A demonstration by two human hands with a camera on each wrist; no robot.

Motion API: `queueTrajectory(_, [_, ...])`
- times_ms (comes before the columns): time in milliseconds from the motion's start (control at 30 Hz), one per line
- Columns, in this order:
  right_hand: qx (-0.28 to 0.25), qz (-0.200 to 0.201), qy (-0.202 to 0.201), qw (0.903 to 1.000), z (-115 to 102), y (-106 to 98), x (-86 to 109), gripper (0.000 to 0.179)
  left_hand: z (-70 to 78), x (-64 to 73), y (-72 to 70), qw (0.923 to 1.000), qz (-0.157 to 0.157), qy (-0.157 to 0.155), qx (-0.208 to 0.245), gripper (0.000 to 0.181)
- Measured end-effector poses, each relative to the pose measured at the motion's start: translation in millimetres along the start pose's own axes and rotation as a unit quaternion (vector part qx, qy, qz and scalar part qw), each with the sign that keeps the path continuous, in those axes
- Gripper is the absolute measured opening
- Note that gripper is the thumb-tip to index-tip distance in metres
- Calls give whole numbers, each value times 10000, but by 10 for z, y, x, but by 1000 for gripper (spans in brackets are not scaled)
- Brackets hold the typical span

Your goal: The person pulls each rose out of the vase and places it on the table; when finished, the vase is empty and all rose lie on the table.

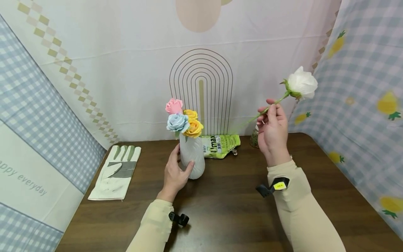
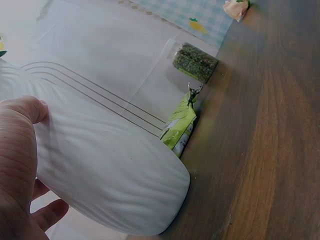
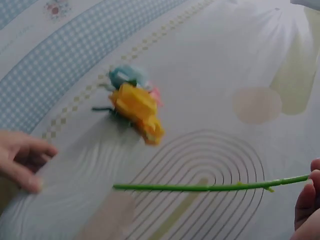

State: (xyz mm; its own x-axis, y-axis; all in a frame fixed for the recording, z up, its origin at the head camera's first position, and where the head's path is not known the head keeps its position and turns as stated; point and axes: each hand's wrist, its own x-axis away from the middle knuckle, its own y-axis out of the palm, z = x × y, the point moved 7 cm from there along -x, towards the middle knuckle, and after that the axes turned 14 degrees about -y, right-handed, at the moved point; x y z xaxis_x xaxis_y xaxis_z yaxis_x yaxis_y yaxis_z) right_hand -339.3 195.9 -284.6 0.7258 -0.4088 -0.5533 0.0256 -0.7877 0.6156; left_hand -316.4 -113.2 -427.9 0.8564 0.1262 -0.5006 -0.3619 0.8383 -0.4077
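My left hand (image 1: 177, 171) grips a white ribbed vase (image 1: 192, 159) round its side, thumb across the front. Out of the vase's mouth rise a pink rose (image 1: 174, 106), a light blue rose (image 1: 177, 122) and two yellow roses (image 1: 193, 128). Raised to the right, my right hand (image 1: 274, 129) pinches the green stem (image 3: 215, 188) of a white rose (image 1: 303, 83) between thumb and fingers. The bloom points up and right; the stem's free end slants down towards the vase. In the left wrist view, the vase (image 2: 120, 165) tilts across the frame, its base close to the table.
Behind the vase lies a green printed bag (image 1: 221, 146) with a metal clip. A clear jar of small greenish pieces (image 2: 195, 62) stands near the back edge, partly behind my right hand. A white and grey work glove (image 1: 118, 173) lies at the left of the wooden table (image 1: 226, 217). Cloth hangs around it.
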Motion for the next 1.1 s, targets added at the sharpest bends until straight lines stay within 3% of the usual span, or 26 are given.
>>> queueTrajectory(167, [485, 440, 220, 9976, 80, -375, 95, 34, -6, -6, 2, 10000, -22, -38, 11, 75])
queueTrajectory(333, [927, 1011, 566, 9889, 181, -802, 263, 33, -5, 2, -1, 10000, -20, -44, 20, 76])
queueTrajectory(433, [1432, 1257, 818, 9783, 212, -1063, 384, 30, -5, 10, -2, 10000, -34, -89, 1, 75])
queueTrajectory(567, [2310, 1223, 1170, 9581, 240, -1346, 551, 23, -12, 9, 2, 9999, -83, -141, -1, 75])
queueTrajectory(733, [3218, 615, 1834, 9268, 290, -1614, 768, 36, -25, 12, 12, 9998, -115, -153, 37, 74])
queueTrajectory(967, [4644, -1050, 2181, 8519, 176, -1890, 993, 63, -17, 22, 18, 9999, -74, -96, 68, 74])
queueTrajectory(1100, [4860, -1609, 2356, 8261, 126, -2001, 1086, 62, -12, 12, 1, 9999, -15, -46, 121, 74])
